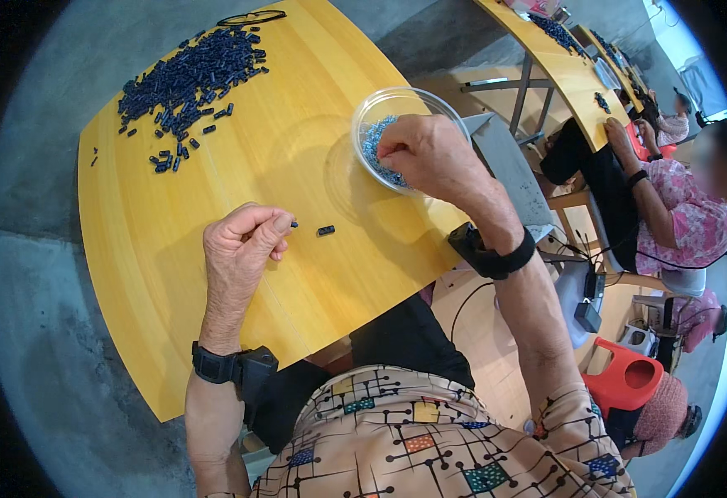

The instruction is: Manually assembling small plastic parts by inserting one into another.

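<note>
My left hand (249,242) is above the yellow wooden table, thumb and forefinger pinched on a small dark block (294,224) whose end just shows. Beside it on the tabletop lies one loose black block (325,231) with small holes or notches. Over a clear round plastic bowl (362,155), my right hand (430,156) reaches in with its fingers closed together. Whatever they hold is hidden. Many tiny shiny bluish pieces (373,139), too small to name for sure, fill the bottom of the bowl. Both wrists wear black straps with boxes.
A heap of dark blue-black blocks (189,75) spreads over the table's far left, with eyeglasses (251,17) behind it. Two tiny dark bits (94,157) lie near the left edge. A grey stool (509,170) stands right of the table. Other people sit at tables further right.
</note>
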Motion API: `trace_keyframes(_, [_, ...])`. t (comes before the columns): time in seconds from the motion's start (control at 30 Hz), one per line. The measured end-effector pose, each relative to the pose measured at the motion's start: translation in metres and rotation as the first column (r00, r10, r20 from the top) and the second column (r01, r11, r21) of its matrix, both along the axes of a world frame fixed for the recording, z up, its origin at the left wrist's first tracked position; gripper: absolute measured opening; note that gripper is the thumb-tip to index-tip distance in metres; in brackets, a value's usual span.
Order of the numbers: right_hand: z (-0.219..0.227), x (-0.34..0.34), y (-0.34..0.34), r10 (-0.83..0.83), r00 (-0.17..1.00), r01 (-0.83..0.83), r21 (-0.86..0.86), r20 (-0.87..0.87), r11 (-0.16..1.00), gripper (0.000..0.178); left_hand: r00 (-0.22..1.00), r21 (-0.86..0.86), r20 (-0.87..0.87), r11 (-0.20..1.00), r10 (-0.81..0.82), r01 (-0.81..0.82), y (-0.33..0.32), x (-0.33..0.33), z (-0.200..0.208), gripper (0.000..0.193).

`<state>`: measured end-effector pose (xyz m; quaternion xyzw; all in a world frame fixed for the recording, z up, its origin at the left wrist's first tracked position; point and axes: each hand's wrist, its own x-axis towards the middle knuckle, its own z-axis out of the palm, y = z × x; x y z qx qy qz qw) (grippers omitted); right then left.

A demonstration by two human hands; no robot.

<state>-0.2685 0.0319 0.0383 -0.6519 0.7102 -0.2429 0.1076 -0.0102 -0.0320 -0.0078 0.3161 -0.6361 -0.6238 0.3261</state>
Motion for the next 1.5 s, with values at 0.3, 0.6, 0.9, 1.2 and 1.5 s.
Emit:
trace_keyframes(0.3, [0.007, -0.011, 0.01, -0.064, 0.899, 0.091, -0.042, 0.433, 0.995, 0.009, 1.0, 0.052, -0.014, 0.999, 0.012, -0.011, 0.001, 0.0, 0.003, 0.019])
trace_keyframes(0.6, [0.018, -0.015, 0.011, -0.209, 0.756, 0.174, 0.117, 0.621, 0.978, 0.01, 0.999, 0.089, -0.036, 0.996, 0.005, -0.002, 0.002, 0.0, 0.006, 0.019])
trace_keyframes(0.9, [0.054, 0.04, 0.036, -0.086, 0.64, 0.048, 0.072, 0.763, 0.996, 0.011, 0.99, 0.273, -0.143, 0.962, 0.011, 0.028, 0.004, 0.0, 0.011, 0.016])
trace_keyframes(1.2, [0.006, 0.109, 0.037, 0.045, 0.903, -0.014, -0.075, 0.428, 0.997, 0.007, 0.954, 0.419, -0.287, 0.884, -0.086, 0.205, 0.004, 0.001, 0.009, 0.015])
trace_keyframes(1.5, [-0.007, 0.123, 0.041, -0.054, 0.693, 0.165, -0.086, 0.719, 0.983, 0.008, 0.935, 0.488, -0.353, 0.844, -0.044, 0.224, 0.01, 0.0, 0.007, 0.017])
